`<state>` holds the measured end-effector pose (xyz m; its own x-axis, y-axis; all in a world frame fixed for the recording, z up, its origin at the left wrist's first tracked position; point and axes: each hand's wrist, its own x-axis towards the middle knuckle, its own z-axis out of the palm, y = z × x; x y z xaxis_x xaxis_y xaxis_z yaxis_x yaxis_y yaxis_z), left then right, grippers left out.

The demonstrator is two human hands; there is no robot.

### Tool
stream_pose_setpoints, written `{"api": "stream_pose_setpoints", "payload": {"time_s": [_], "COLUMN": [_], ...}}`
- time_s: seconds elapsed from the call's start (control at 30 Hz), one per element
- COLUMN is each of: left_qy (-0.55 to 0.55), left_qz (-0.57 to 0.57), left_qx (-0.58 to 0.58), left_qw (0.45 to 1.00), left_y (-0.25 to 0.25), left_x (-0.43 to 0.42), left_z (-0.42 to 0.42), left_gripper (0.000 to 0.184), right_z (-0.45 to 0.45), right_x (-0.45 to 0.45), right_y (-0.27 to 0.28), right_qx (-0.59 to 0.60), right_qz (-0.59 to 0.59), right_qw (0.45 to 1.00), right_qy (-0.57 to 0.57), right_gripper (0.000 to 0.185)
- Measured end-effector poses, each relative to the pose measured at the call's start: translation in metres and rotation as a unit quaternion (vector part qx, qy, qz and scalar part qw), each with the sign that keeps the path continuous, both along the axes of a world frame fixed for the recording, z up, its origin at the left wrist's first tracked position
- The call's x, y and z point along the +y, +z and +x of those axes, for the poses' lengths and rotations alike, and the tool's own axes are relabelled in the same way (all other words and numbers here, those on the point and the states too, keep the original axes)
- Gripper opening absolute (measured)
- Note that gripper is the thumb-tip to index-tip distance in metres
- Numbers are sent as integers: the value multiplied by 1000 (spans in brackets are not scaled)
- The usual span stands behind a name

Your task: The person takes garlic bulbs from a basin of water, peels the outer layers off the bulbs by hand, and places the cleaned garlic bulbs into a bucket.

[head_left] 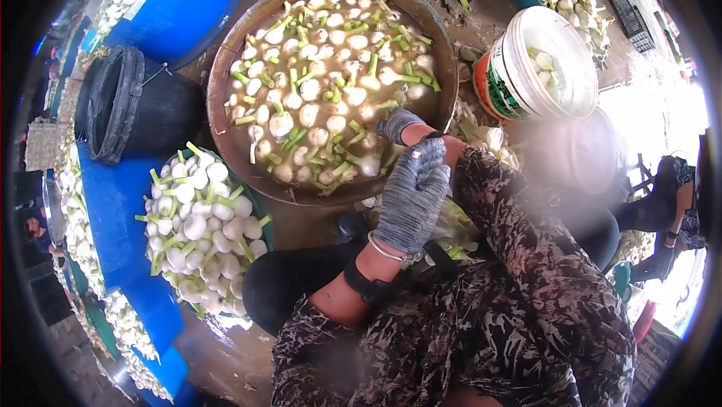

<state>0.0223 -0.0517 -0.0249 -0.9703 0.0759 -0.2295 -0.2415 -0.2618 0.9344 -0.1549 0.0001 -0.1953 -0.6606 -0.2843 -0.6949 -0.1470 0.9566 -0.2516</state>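
Observation:
Garlic bulbs (309, 89) with short green stems float in muddy water inside a wide round metal basin (218, 106). My right hand (398, 126), in a grey knit glove, reaches over the basin's near right side. Its fingertips are at the water among the bulbs, and I cannot make out what they grip. Close below, my left hand (412, 200), in a matching glove, is closed beside my right wrist, its fingers drawn together. Whatever it holds, if anything, is hidden. A bracelet and a dark wristband circle the left wrist.
Clean white bulbs (199, 219) are heaped left of the basin. A black bucket (139, 102) lies tilted beyond them, near a blue tub (177, 12). To the right, a white bucket (553, 61) holds some bulbs. Peelings litter the floor, and another person's legs (665, 211) show at far right.

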Motion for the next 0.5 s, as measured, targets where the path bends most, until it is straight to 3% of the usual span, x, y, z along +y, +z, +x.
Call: {"api": "stream_pose_setpoints", "payload": {"time_s": [0.03, 0.07, 0.13, 0.17, 0.2, 0.27, 0.37, 0.43, 0.47, 0.5], "left_qy": [0, -1, 18, 78, 130, 174, 77, 31, 7, -16], "left_qz": [-73, -145, -330, -167, 6, 55, 129, 164, 209, 254], "left_qx": [58, 117, 295, 124, -55, -140, -202, -224, -176, -126], "left_qw": [996, 983, 897, 975, 990, 973, 968, 960, 962, 959], "left_y": [0, -1, -20, -20, -19, -3, -7, -4, -7, -8], "left_x": [-4, -9, -16, -15, -14, -13, -11, 4, 13, 20], "left_z": [-1, -2, -5, -6, -8, -13, -20, -20, -18, -16], "left_gripper": [34, 32, 29, 29, 29, 33, 38, 38, 37, 37], "right_z": [-2, 5, 14, 23, 33, 50, 83, 104, 111, 115], "right_x": [2, 5, 20, 28, 41, 62, 89, 102, 110, 115], "right_y": [-19, -17, -25, 15, 54, 113, 185, 215, 222, 218], "right_qx": [-25, -27, 27, 50, 78, 169, 311, 310, 300, 325], "right_qz": [-37, -36, -300, -348, -372, -402, -376, -344, -316, -400], "right_qw": [991, 991, 947, 928, 920, 898, 873, 886, 900, 856], "right_qy": [125, 123, -115, -121, -101, -63, 0, 12, 30, 50], "right_gripper": [61, 61, 63, 67, 73, 89, 88, 87, 86, 83]}}
